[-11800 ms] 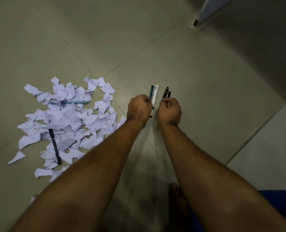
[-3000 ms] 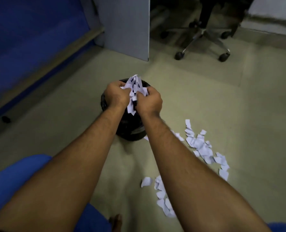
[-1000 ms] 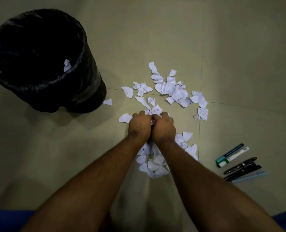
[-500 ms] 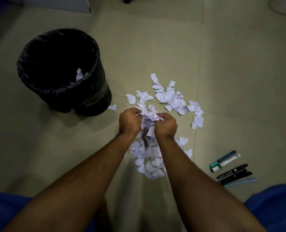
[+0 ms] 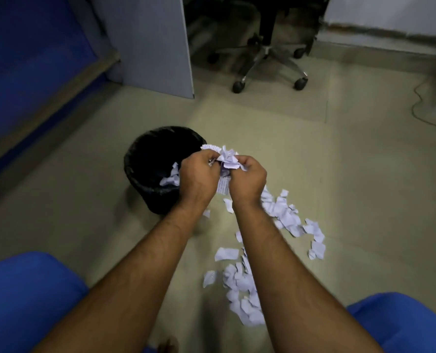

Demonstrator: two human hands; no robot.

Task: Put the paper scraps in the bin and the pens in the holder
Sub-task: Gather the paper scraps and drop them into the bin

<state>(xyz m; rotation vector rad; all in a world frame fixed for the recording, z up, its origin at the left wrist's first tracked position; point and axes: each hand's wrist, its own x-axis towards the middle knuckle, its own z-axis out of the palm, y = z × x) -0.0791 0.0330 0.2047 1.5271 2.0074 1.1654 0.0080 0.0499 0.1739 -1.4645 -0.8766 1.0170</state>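
My left hand [image 5: 199, 175] and my right hand [image 5: 247, 180] together clutch a bunch of white paper scraps [image 5: 226, 159], raised off the floor at the right rim of the black bin [image 5: 148, 159]. A few scraps lie inside the bin [image 5: 171, 178]. More torn scraps [image 5: 285, 215] are strewn on the floor to the right of the bin, and another heap of scraps [image 5: 242, 289] lies close to me between my forearms. No pens and no holder are in view.
A grey partition panel [image 5: 158, 44] stands behind the bin. An office chair on castors [image 5: 268, 59] is at the back. A blue wall [image 5: 28, 62] runs along the left. A cable [image 5: 423, 103] lies at the far right. My blue-clad knees [image 5: 20, 301] fill the bottom corners.
Both hands have lifted the gathered scraps off the floor and carried them up to the bin's rim. The view has tilted up, so the pens have gone out of view.
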